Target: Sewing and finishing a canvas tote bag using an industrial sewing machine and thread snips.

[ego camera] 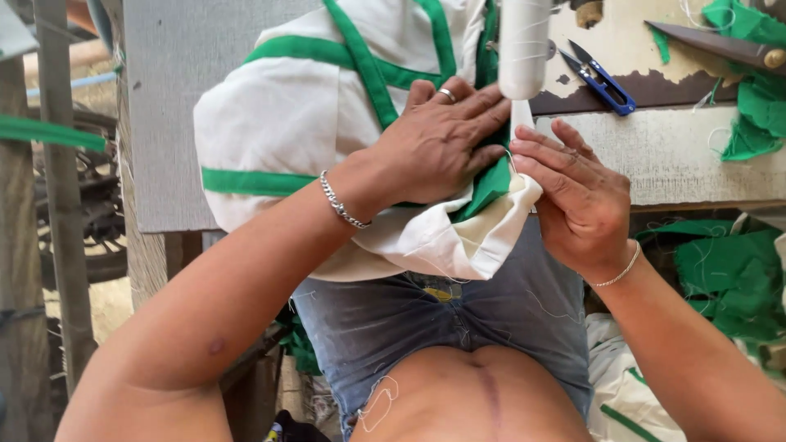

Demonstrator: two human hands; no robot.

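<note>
White garment with green trim (303, 123) lies across the table edge and lap, its folded green corner (489, 184) directly between both hands. Left hand (438, 143) presses flat, fingers extended, atop it; right hand (573, 192) pinches the corner, equally near. Beyond the garment: one blue thread snips (602, 78), one white spool (524, 45).

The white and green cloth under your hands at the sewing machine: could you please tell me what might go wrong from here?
1. The right hand has its fingertips pinching the cloth close under the machine head; they could be pricked.
2. The left hand presses folded layers flat; if they slip, the green band may be stitched crooked.
3. Much of the cloth hangs over the table edge onto the lap; its weight could drag the seam off line.
</note>
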